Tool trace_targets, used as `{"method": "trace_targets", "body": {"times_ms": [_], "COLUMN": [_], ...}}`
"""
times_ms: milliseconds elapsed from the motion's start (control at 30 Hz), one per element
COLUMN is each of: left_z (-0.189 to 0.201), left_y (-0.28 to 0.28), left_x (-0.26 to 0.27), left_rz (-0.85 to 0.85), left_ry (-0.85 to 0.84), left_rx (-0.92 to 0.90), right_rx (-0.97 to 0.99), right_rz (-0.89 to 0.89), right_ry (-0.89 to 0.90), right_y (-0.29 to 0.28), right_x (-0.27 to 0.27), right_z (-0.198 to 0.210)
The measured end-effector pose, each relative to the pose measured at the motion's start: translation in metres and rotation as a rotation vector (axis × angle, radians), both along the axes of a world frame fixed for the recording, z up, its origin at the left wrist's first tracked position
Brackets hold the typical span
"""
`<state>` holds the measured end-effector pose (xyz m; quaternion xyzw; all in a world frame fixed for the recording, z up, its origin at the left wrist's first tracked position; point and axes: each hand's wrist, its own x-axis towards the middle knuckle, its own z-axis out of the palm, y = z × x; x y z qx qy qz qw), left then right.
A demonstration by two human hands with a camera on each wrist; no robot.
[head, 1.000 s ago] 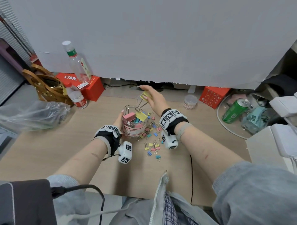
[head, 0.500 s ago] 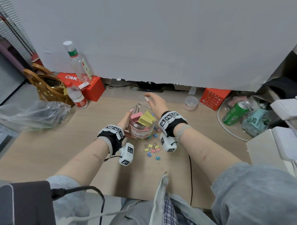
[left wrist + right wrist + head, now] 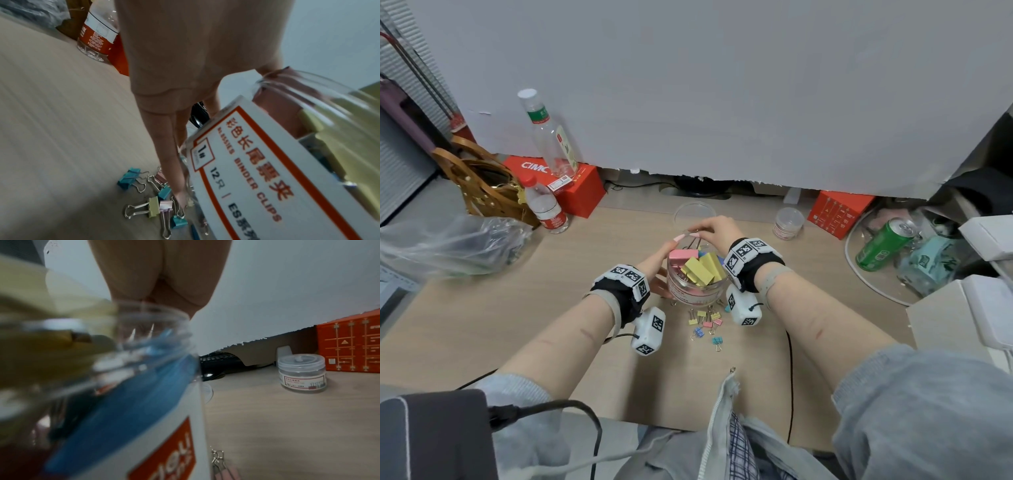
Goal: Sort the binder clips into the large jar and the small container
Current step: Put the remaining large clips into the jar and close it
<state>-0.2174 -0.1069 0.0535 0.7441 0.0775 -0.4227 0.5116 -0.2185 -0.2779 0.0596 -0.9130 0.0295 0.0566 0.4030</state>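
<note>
The large clear jar [image 3: 693,291] stands mid-desk, packed with big pink, yellow and blue binder clips [image 3: 700,269]. My left hand [image 3: 659,265] holds the jar's left side, with its fingers down along the wall [image 3: 174,162] beside the label [image 3: 267,162]. My right hand [image 3: 714,233] arches over the jar mouth, fingertips resting on the wire handles that stick up at the rim. Only its palm [image 3: 160,272] shows in the right wrist view. Several small clips [image 3: 705,322] lie in front of the jar. The small lidded container [image 3: 787,224] [image 3: 301,373] stands at the back right.
A clear lid [image 3: 690,210] lies just behind the jar. Two water bottles [image 3: 546,207], a red box [image 3: 578,192], a brown bag [image 3: 482,188] and a plastic bag [image 3: 448,246] crowd the left. Another red box [image 3: 837,212], a green can [image 3: 883,245] and white boxes [image 3: 962,318] stand on the right.
My right hand let the yellow clip go into the jar, then came down onto the handles at the rim. The left hand has stayed on the jar.
</note>
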Motion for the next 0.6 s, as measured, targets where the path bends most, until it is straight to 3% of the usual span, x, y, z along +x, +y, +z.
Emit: {"method": "trace_targets", "body": {"times_ms": [333,600], "left_z": [-0.01,-0.013], "left_y": [-0.001,-0.002], "left_x": [0.006,0.004], "left_rz": [0.122,0.099], "left_ry": [-0.007,-0.03], "left_rx": [-0.049,-0.03], "right_rx": [0.064,0.142], "right_rz": [-0.01,-0.045], "right_ry": [-0.002,-0.027], "right_y": [0.001,0.003], "right_x": [-0.004,-0.005], "right_z": [0.0,-0.005]}}
